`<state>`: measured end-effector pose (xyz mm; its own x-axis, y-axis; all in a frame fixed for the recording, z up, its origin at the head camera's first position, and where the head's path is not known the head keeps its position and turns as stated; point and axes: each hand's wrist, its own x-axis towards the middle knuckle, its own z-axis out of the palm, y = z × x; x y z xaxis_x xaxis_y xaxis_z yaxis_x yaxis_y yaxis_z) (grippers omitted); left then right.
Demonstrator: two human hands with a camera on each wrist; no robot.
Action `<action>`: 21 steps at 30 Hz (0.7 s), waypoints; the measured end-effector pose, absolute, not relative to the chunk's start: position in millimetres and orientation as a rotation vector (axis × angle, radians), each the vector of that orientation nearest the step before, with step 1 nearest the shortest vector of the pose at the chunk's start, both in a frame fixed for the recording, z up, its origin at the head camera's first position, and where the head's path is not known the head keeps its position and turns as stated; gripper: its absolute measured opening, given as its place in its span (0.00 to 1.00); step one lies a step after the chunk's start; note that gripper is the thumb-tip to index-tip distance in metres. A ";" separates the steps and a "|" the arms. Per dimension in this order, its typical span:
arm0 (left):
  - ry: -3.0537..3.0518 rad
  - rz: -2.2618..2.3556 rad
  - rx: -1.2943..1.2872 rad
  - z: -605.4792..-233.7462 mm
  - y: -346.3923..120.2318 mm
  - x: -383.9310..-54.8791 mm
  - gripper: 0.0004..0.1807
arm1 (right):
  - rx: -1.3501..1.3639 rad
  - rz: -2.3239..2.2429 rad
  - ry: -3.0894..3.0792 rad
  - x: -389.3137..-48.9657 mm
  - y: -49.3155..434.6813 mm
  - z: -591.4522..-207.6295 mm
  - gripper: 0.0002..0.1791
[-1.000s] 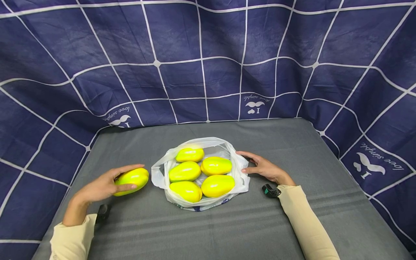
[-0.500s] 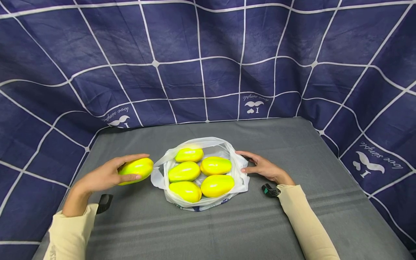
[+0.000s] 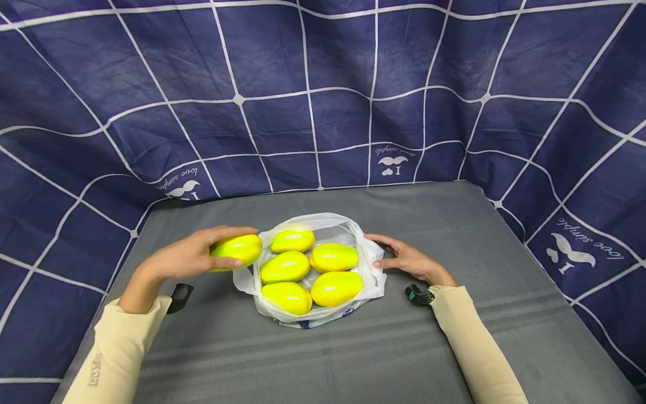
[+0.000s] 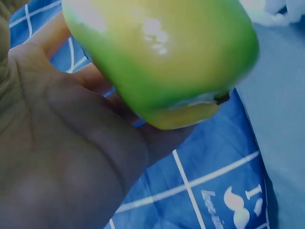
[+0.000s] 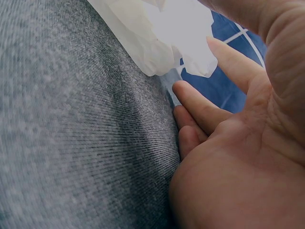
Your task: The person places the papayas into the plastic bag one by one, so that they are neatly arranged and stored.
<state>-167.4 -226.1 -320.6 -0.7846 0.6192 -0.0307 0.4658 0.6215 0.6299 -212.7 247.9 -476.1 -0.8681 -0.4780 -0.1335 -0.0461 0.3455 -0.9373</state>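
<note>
In the head view my left hand (image 3: 189, 255) grips a yellow-green papaya (image 3: 237, 249), its thumb on the near side and fingers over the far side. This fruit is at the left rim of a white plastic bag (image 3: 373, 286), overlapping it in view. The left wrist view shows the held fruit's green end and dark stem spot close up. Inside the wide-mouthed bag lie several similar papayas (image 3: 337, 289). My right hand (image 3: 416, 262) touches the bag's right side, thumb and index finger spread apart. In the right wrist view its other fingers are loosely bent beside the bag.
Grey cloth covers the table (image 3: 353, 359) under the bag. A blue curtain (image 3: 277, 129) with white grid lines rises behind the table and along both sides. A dark wrist strap (image 3: 420, 296) sits at the right sleeve, another strap (image 3: 180, 297) at the left.
My left hand has lifted the papaya and carried it rightward and slightly away from me, up to the bag's left rim. The right hand and the bag have stayed in place.
</note>
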 end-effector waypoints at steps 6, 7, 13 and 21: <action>2.514 0.899 0.975 -323.0 -201.8 -180.3 0.33 | -0.452 -1.525 2.239 -212.8 247.2 -474.8 0.41; 2.504 0.898 0.980 -323.6 -198.0 -182.5 0.33 | -0.455 -1.528 2.238 -212.9 246.9 -474.7 0.41; 2.432 0.927 0.978 -325.6 -178.0 -196.3 0.34 | -0.477 -1.537 2.221 -213.5 244.8 -475.5 0.41; 2.310 0.909 0.972 -321.5 -146.1 -220.8 0.36 | -0.481 -1.546 2.223 -213.7 248.0 -476.7 0.41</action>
